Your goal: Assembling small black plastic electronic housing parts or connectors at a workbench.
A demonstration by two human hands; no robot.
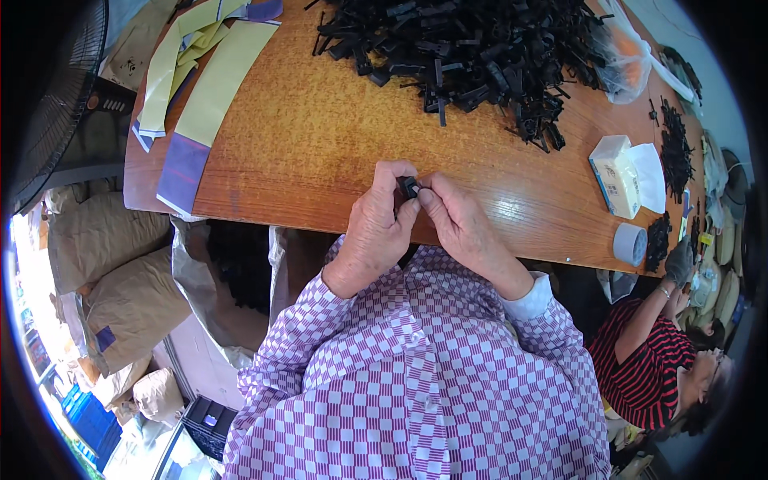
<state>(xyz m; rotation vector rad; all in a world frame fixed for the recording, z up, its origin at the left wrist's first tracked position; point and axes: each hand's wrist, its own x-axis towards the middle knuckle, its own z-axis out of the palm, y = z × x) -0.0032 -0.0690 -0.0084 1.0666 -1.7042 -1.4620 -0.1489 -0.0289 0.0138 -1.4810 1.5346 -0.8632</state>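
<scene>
Both hands meet above the near edge of the wooden table (320, 144). Between the fingers of my left hand (376, 220) is a small black plastic part (409, 186), pinched by thumb and forefinger. My right hand (460, 220) is closed too, with thumb and fingertips pressed against the right side of the same part. The fingers cover much of it, so its full shape does not show. Across the table from my hands lies a large heap of similar black plastic parts (480, 56).
Yellow and purple paper strips (216, 88) lie at left. A tissue box (614, 178), a tape roll (630, 243) and a clear plastic bag (628, 60) are at right. An open sack (200, 276) hangs below the edge. A person in a striped shirt (652, 360) works at right.
</scene>
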